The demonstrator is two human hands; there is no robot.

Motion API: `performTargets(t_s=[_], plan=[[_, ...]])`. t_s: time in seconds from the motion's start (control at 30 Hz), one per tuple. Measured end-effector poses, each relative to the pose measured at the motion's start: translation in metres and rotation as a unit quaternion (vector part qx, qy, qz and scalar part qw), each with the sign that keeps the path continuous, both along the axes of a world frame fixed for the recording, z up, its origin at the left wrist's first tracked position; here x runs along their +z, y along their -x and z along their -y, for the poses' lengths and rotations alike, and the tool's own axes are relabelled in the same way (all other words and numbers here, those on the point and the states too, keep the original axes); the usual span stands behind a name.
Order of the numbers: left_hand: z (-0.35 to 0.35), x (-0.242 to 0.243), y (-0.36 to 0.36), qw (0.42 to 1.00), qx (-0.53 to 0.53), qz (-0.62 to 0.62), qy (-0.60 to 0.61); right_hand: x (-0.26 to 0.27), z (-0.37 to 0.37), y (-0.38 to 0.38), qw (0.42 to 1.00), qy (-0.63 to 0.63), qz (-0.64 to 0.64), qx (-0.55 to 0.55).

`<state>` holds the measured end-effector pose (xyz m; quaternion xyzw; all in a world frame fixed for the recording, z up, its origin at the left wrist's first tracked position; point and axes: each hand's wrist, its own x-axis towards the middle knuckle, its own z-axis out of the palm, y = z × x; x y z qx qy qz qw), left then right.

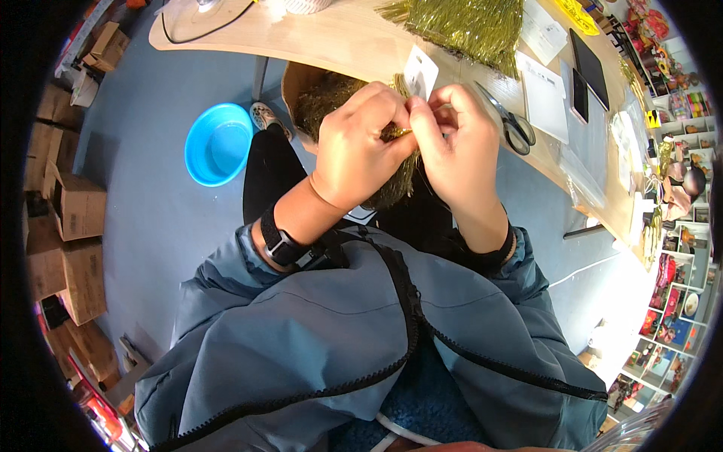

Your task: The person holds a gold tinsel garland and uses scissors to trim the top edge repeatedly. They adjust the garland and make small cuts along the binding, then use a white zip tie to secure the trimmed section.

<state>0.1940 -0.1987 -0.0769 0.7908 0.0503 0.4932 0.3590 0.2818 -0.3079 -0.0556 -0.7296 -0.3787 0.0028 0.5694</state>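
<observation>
Both hands meet in front of me, just off the table's near edge, over a bundle of gold tinsel fringe point(402, 182). My left hand point(358, 144) has its fingers curled around the bundle's upper part. Its strands hang down below the fingers toward my lap. My right hand point(458, 141) pinches with thumb and fingers at the lower end of a white hang card point(421, 73) that sticks up between the hands. How the card joins the tinsel is hidden by the fingers. Black-handled scissors point(517, 131) lie on the table to the right of my right hand.
A pile of gold-green tinsel point(469, 28) lies on the wooden table point(339, 42). White papers point(541, 93), a phone point(579, 96) and a black tablet-like slab point(588, 65) are farther right. Beneath stands a cardboard box point(292, 99) of tinsel, with a blue basin point(219, 144) on the floor.
</observation>
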Motion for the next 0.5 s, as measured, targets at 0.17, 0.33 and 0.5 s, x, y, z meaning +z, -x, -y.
performTargets(t_s=[0.17, 0.33, 0.5], plan=[[-0.001, 0.001, -0.003, 0.997, -0.06, -0.038, 0.038, -0.003, 0.008, -0.004, 0.995, 0.019, 0.097, -0.029], [-0.009, 0.014, 0.009, 0.993, -0.074, -0.092, -0.001, 0.001, 0.016, -0.006, 0.988, 0.023, 0.149, -0.042], [-0.022, 0.029, 0.023, 0.983, -0.111, -0.149, -0.004, 0.001, 0.025, -0.015, 0.985, 0.039, 0.164, -0.036]])
